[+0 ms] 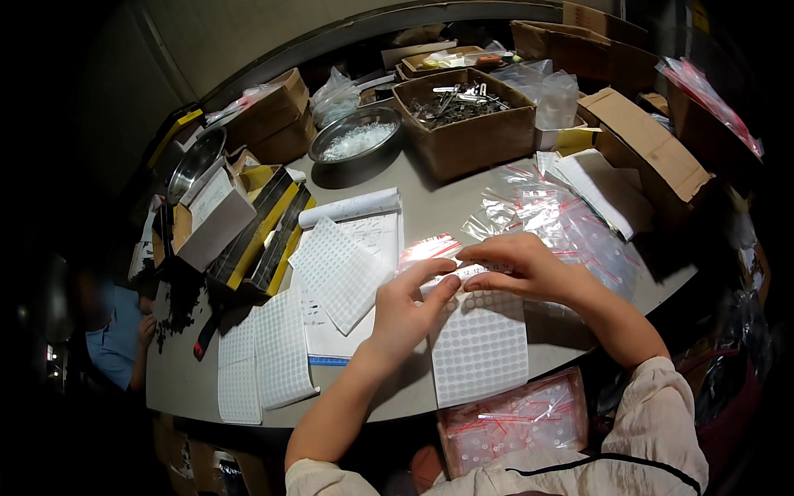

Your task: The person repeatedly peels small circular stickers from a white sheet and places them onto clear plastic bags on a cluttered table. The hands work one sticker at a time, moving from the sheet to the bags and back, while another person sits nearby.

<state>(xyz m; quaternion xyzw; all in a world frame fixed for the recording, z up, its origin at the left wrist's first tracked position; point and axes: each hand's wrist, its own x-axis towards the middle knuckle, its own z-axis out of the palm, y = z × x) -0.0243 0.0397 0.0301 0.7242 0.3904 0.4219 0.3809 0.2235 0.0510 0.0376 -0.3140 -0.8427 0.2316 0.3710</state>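
A white sheet of round stickers (pixel 480 355) hangs over the table's front edge, its top part bent up between my hands. My left hand (pixel 407 307) pinches the bent edge, thumb and forefinger close together. Opposite it, my right hand (pixel 529 269) grips the same fold from the right, fingers curled over the top and thumb below. Small printed stickers show along the fold. Just behind my hands lie clear zip bags with red stripes (pixel 430 248). What the fingertips pinch is partly hidden.
More zip bags (pixel 562 227) spread to the right. Further sticker sheets (pixel 281 351) and a notebook (pixel 385 227) lie left. Behind stand a metal bowl (pixel 356 135) of clear bits and a carton (pixel 471 140) of dark metal parts. Below the edge sits a bag-filled box (pixel 581 397). Another person (pixel 116 339) is at far left.
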